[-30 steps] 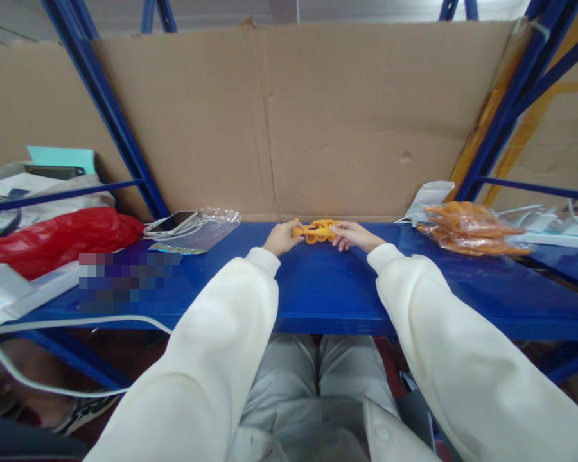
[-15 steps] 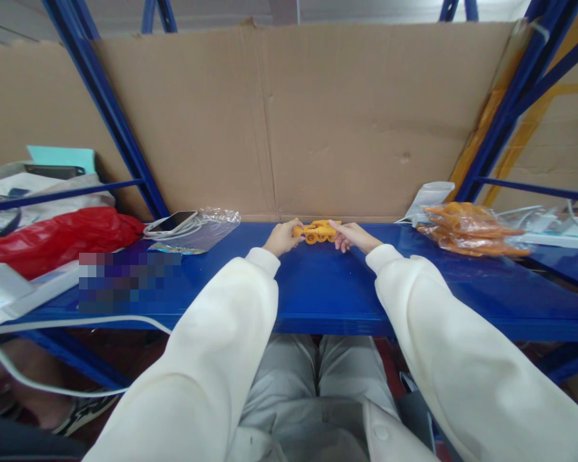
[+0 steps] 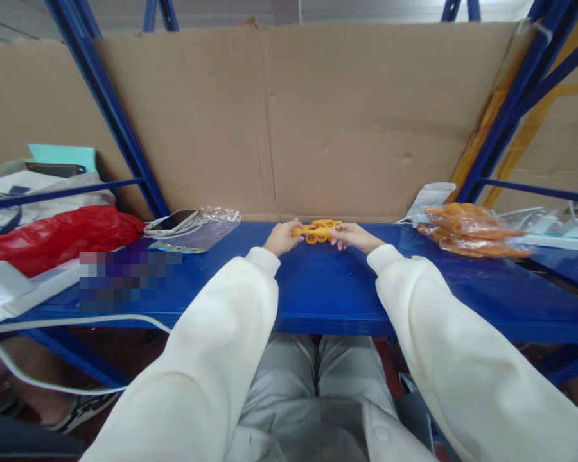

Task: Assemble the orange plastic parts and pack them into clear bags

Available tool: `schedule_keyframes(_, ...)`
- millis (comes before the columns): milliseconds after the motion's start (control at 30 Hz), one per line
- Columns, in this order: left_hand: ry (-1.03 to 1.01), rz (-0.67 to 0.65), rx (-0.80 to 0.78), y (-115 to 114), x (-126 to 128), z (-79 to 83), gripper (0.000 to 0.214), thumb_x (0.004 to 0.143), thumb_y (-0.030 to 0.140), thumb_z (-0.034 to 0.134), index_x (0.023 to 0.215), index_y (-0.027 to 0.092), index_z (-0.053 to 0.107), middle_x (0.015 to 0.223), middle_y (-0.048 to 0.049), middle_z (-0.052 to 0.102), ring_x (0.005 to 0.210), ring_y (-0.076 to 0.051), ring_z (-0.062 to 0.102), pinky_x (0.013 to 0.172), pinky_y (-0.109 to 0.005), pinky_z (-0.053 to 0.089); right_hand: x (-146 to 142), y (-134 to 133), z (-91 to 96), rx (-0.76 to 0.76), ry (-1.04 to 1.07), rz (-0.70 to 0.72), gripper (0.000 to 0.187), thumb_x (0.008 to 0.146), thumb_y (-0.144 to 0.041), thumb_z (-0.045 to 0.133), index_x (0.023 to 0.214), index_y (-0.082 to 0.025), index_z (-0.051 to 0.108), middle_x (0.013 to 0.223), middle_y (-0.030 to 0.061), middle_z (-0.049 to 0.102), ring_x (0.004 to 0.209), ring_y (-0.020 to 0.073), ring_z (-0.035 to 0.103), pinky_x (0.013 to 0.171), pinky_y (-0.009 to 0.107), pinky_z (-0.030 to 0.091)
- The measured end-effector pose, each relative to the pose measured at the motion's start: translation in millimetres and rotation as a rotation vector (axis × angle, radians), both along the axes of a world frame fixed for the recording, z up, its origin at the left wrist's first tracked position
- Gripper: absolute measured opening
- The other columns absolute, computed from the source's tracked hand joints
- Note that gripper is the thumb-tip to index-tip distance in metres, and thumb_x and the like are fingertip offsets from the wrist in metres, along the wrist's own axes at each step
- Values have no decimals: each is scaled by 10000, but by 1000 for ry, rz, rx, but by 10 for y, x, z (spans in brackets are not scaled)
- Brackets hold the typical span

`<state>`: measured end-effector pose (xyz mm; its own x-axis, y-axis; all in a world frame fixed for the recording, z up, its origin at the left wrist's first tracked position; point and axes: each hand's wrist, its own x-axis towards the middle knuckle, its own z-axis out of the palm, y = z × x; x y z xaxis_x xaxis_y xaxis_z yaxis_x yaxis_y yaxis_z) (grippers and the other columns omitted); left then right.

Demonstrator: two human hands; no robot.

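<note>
A small yellow toy vehicle with round wheels is at the back middle of the blue shelf top, near the cardboard. My left hand is closed on its left end, fingers wrapped round it. At its right end, my right hand pinches the toy between thumb and fingers, partly covering that end. Fine details of the toy are too small to make out.
A cardboard sheet stands behind the shelf between blue posts. To the right lie orange pieces in clear bags. On the left are a phone, a clear plastic bag, a red bag and a white power strip.
My right hand has shifted very slightly at the toy's right end, and its fingers now cover that end a little differently. My left hand keeps its hold.
</note>
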<state>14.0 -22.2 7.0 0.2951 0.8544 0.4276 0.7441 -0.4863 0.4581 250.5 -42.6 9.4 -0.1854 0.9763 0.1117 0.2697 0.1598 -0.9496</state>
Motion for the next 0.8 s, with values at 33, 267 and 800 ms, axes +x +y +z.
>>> schedule_keyframes(33,6,4,4,0,0,1,296,797,179,768,1092,179,735,605,26,685,559,-148,656,623,-228,507,-1,-4,6,-2,-4,8,270,937,-340,734,773,-149,638,605,18,691,438,59,556,428,148,420)
schedule_keyframes(267,16,5,32,-21,39,21,326,809,159,768,1133,170,731,662,7,714,635,-165,681,715,-254,522,-46,-25,37,-104,-39,-60,594,1027,-580,463,643,-148,604,476,31,594,366,72,502,381,179,363)
schedule_keyframes(800,41,21,16,-65,36,44,303,823,162,752,1125,172,732,702,-14,743,683,-180,709,750,-266,533,-29,-72,61,-74,17,-21,333,985,-373,661,741,-151,610,617,27,688,434,59,553,406,144,390)
